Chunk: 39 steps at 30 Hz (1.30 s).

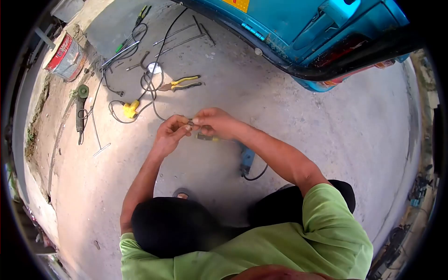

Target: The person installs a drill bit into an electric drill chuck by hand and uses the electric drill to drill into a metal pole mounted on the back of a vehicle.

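Both hands meet in front of me above the concrete floor. My left hand (171, 131) has its fingers pinched at a small dark piece (190, 122), too small to name. From the other side, my right hand (213, 122) closes its fingertips on the same piece. Just below my right hand lies a tool with a yellow and black handle (205, 137), partly hidden. A blue power tool (247, 161) with a black cord rests under my right forearm. Pliers with yellow and black handles (179, 84) lie beyond my hands, next to a looped black cable (151, 88).
A blue vehicle (280, 42) stands at the upper right. On the left are an angle grinder (80, 107), a yellow connector (131, 109), a T-shaped rod (96, 130) and a bucket (67, 58). Metal rods (179, 45) lie near the top.
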Each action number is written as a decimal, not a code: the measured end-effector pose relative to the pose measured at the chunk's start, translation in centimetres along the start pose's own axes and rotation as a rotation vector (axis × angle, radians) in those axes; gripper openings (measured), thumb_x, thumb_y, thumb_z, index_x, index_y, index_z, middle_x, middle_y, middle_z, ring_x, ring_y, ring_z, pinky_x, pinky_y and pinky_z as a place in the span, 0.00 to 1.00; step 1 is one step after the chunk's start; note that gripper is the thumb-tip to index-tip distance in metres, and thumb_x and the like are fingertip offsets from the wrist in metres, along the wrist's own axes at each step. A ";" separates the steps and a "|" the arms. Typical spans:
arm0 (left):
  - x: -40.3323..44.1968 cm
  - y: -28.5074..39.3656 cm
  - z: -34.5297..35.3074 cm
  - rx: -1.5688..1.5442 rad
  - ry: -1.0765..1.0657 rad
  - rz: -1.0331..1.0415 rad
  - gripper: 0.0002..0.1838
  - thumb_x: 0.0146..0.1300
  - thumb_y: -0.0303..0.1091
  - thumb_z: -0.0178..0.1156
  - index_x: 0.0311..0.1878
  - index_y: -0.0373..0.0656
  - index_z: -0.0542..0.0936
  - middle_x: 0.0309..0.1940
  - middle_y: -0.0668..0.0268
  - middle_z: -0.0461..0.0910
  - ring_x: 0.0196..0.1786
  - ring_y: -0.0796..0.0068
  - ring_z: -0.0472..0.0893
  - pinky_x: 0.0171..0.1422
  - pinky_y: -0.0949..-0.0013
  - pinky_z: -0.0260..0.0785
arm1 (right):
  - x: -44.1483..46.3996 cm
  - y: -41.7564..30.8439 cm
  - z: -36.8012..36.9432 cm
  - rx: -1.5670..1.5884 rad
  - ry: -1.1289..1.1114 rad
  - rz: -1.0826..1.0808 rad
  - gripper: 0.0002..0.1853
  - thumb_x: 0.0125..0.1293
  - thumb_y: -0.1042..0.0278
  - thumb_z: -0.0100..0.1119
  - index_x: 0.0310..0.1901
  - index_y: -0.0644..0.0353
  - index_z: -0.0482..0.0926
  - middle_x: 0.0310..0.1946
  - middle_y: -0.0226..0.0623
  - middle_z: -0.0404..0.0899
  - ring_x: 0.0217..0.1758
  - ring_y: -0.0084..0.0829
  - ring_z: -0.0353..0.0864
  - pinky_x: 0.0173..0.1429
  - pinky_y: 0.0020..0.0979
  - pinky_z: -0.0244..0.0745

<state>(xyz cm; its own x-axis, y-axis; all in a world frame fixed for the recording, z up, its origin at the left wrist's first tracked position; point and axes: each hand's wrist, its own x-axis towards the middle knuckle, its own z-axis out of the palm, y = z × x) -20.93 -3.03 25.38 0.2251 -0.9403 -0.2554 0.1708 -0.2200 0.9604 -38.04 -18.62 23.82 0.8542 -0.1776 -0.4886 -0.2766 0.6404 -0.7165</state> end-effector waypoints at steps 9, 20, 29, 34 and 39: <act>-3.2 -2.5 -3.9 -0.085 0.262 -0.097 0.05 0.71 0.31 0.63 0.46 0.43 0.79 0.36 0.65 0.85 0.38 0.73 0.85 0.49 0.66 0.80 | 2.1 2.9 -6.3 -1.424 0.524 -0.186 0.33 0.53 0.40 0.72 0.57 0.53 0.83 0.58 0.44 0.79 0.62 0.44 0.81 0.64 0.40 0.78; -3.6 -2.1 -2.4 -0.068 0.284 -0.066 0.06 0.71 0.32 0.64 0.46 0.42 0.80 0.36 0.65 0.85 0.39 0.74 0.85 0.49 0.68 0.79 | 2.9 3.9 -7.5 -1.124 0.341 0.062 0.29 0.57 0.42 0.73 0.53 0.56 0.83 0.47 0.45 0.86 0.52 0.41 0.84 0.57 0.40 0.77; -3.0 3.2 0.6 0.215 0.084 0.013 0.07 0.69 0.29 0.66 0.44 0.38 0.78 0.34 0.68 0.82 0.38 0.78 0.81 0.45 0.72 0.75 | -4.4 0.4 0.8 -0.955 0.096 -0.259 0.24 0.62 0.52 0.74 0.52 0.60 0.80 0.41 0.39 0.82 0.45 0.35 0.81 0.53 0.37 0.76; -3.5 5.0 1.8 0.458 0.072 0.097 0.08 0.66 0.28 0.67 0.42 0.37 0.78 0.33 0.69 0.81 0.38 0.78 0.80 0.46 0.70 0.73 | -4.1 1.8 0.9 -0.867 0.044 -0.389 0.25 0.62 0.52 0.74 0.52 0.60 0.79 0.43 0.41 0.81 0.47 0.38 0.80 0.54 0.38 0.75; -4.0 4.9 1.9 0.543 0.072 0.160 0.08 0.65 0.29 0.67 0.42 0.38 0.79 0.33 0.67 0.82 0.39 0.76 0.81 0.46 0.69 0.74 | -4.0 2.3 1.6 -0.886 0.072 -0.356 0.25 0.62 0.52 0.74 0.53 0.60 0.78 0.45 0.43 0.80 0.48 0.40 0.80 0.55 0.39 0.75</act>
<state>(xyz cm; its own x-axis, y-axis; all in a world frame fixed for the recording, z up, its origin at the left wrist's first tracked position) -22.84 -0.84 31.33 0.2757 -0.9569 -0.0911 -0.3840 -0.1965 0.9022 -41.38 -15.29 24.92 0.9318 -0.3169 -0.1772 -0.2631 -0.2529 -0.9310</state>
